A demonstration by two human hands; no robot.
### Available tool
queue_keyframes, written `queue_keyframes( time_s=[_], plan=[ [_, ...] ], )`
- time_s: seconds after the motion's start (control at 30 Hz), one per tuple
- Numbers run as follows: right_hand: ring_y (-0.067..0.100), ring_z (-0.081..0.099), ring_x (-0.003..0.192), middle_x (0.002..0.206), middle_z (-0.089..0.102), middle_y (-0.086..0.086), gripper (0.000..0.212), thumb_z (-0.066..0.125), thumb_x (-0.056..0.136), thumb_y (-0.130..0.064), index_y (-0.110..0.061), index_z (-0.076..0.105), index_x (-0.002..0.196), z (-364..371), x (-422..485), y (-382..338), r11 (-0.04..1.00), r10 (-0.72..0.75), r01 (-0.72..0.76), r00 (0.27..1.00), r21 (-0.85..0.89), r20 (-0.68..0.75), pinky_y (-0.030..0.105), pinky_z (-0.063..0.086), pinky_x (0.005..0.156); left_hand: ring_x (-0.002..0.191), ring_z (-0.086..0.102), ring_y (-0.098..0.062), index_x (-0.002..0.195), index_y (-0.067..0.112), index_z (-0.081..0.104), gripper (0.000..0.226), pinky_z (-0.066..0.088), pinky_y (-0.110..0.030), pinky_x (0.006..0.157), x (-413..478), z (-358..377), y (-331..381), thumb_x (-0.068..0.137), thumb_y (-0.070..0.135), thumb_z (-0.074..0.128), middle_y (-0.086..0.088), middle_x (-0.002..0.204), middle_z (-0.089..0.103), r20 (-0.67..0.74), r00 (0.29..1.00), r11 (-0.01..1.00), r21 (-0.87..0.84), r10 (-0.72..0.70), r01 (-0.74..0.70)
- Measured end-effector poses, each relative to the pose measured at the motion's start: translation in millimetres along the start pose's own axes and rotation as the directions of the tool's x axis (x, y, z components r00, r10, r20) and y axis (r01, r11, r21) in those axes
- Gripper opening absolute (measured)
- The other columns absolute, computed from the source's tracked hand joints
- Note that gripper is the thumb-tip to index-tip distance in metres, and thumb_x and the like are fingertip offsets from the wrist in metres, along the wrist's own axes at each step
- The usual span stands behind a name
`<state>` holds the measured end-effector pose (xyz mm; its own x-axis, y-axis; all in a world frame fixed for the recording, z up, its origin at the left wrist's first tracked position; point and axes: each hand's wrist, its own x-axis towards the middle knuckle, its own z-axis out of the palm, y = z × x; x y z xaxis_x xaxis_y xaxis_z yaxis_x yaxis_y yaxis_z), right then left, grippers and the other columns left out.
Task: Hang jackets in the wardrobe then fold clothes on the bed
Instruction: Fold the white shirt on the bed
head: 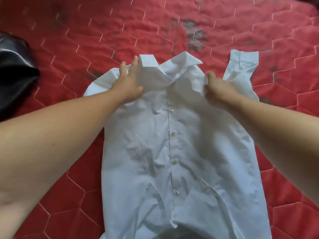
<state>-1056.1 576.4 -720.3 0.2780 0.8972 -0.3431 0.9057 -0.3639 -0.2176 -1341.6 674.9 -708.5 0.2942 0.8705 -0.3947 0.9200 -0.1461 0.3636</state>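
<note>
A white button-up shirt (172, 152) lies front up and buttoned on the red quilted bed (120, 31), collar pointing away from me. My left hand (128, 81) rests flat on the left shoulder beside the collar, fingers straight. My right hand (215, 87) pinches the fabric at the right shoulder with curled fingers. The right sleeve (241, 66) lies stretched toward the far side, cuff up. The left sleeve is bunched under my left hand.
A black shiny garment (15, 71) lies at the left edge of the bed. The red cover shows worn grey patches (193, 35) beyond the collar.
</note>
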Motion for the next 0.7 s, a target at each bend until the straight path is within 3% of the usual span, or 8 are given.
queue_keyframes(
  time_s=[0.1, 0.2, 0.3, 0.4, 0.47, 0.57, 0.63, 0.7],
  plan=[
    [0.047, 0.058, 0.104, 0.114, 0.060, 0.028, 0.032, 0.043, 0.099, -0.012, -0.004, 0.040, 0.130, 6.3, -10.6, 4.9, 0.999, -0.024, 0.023, 1.000, -0.045, -0.018, 0.046, 0.042, 0.075, 0.134, 0.045, -0.041, 0.161, 0.024, 0.002, 0.079, 0.043, -0.046, 0.104, -0.5, -1.9, -8.5, 0.097, 0.027, 0.049, -0.023, 0.156, 0.032, 0.017, 0.998, 0.996, 0.063, -0.060, 0.059],
    [0.043, 0.060, 0.104, 0.115, 0.064, 0.022, 0.059, 0.055, 0.098, -0.031, -0.007, 0.031, 0.146, 0.9, -28.7, 5.1, 0.987, 0.052, -0.027, 0.987, -0.158, 0.153, 0.045, 0.048, 0.080, 0.117, 0.054, -0.040, 0.146, 0.011, 0.042, 0.047, 0.046, -0.043, 0.092, -14.5, -2.5, -21.8, 0.099, 0.015, 0.045, -0.023, 0.139, 0.052, 0.075, 0.993, 0.978, 0.198, -0.087, 0.070],
    [0.039, 0.060, 0.107, 0.117, 0.061, 0.017, 0.066, 0.062, 0.092, -0.054, -0.021, 0.042, 0.146, -6.9, -41.8, 3.3, 0.964, 0.089, -0.032, 0.974, -0.264, 0.206, 0.044, 0.049, 0.088, 0.111, 0.055, -0.036, 0.125, 0.020, 0.061, 0.032, 0.047, -0.042, 0.085, -33.6, -3.6, -34.3, 0.095, 0.022, 0.051, -0.016, 0.131, 0.053, 0.152, 0.985, 0.902, 0.431, -0.087, 0.013],
    [0.039, 0.051, 0.118, 0.124, 0.054, 0.017, 0.048, 0.061, 0.093, -0.051, -0.023, 0.058, 0.131, -4.5, -38.7, -4.9, 0.987, 0.017, -0.002, 0.996, -0.162, 0.093, 0.045, 0.047, 0.093, 0.139, 0.030, -0.035, 0.119, 0.028, 0.063, 0.030, 0.031, -0.052, 0.108, -29.9, -3.1, -35.3, 0.088, 0.027, 0.061, -0.013, 0.145, 0.035, 0.027, 0.995, 0.776, 0.624, 0.095, -0.091],
    [0.033, 0.054, 0.111, 0.118, 0.058, 0.008, 0.040, 0.062, 0.094, -0.036, -0.014, 0.054, 0.127, -1.4, -35.1, -12.8, 0.995, 0.008, -0.018, 0.996, 0.100, 0.092, 0.038, 0.043, 0.085, 0.145, 0.029, -0.034, 0.134, 0.023, 0.048, 0.050, 0.031, -0.052, 0.111, -23.4, -3.9, -29.1, 0.087, 0.028, 0.066, -0.013, 0.157, 0.027, 0.089, 0.991, 0.902, 0.414, 0.095, -0.124],
    [0.018, 0.051, 0.097, 0.109, 0.053, -0.007, 0.044, 0.066, 0.091, -0.019, -0.014, 0.046, 0.129, 4.7, -40.6, -18.9, 0.903, 0.054, -0.085, 0.995, 0.421, 0.085, 0.027, 0.035, 0.081, 0.116, 0.056, -0.036, 0.147, 0.016, 0.032, 0.077, 0.049, -0.046, 0.092, -18.9, -4.6, -21.9, 0.084, 0.038, 0.070, -0.013, 0.134, 0.053, 0.092, 0.996, 0.999, 0.040, -0.005, 0.001],
    [0.016, 0.058, 0.085, 0.092, 0.060, -0.010, 0.029, 0.068, 0.087, -0.016, -0.020, 0.057, 0.113, 6.2, -47.6, -15.1, 0.885, 0.089, -0.138, 0.988, 0.444, 0.129, 0.028, 0.040, 0.075, 0.099, 0.063, -0.031, 0.131, 0.011, 0.052, 0.065, 0.052, -0.045, 0.084, -27.8, -4.8, -20.8, 0.080, 0.047, 0.070, -0.007, 0.114, 0.064, 0.097, 0.994, 0.997, -0.048, -0.059, 0.064],
    [0.022, 0.065, 0.075, 0.076, 0.066, 0.001, 0.009, 0.071, 0.082, -0.014, -0.012, 0.070, 0.091, 0.9, -56.4, -10.4, 0.866, 0.108, -0.189, 0.975, 0.463, 0.197, 0.036, 0.051, 0.067, 0.083, 0.067, -0.029, 0.102, 0.004, 0.068, 0.050, 0.054, -0.042, 0.072, -37.9, -5.2, -23.0, 0.074, 0.045, 0.071, -0.008, 0.094, 0.070, 0.189, 0.979, 0.986, -0.131, -0.080, 0.106]
  ],
)
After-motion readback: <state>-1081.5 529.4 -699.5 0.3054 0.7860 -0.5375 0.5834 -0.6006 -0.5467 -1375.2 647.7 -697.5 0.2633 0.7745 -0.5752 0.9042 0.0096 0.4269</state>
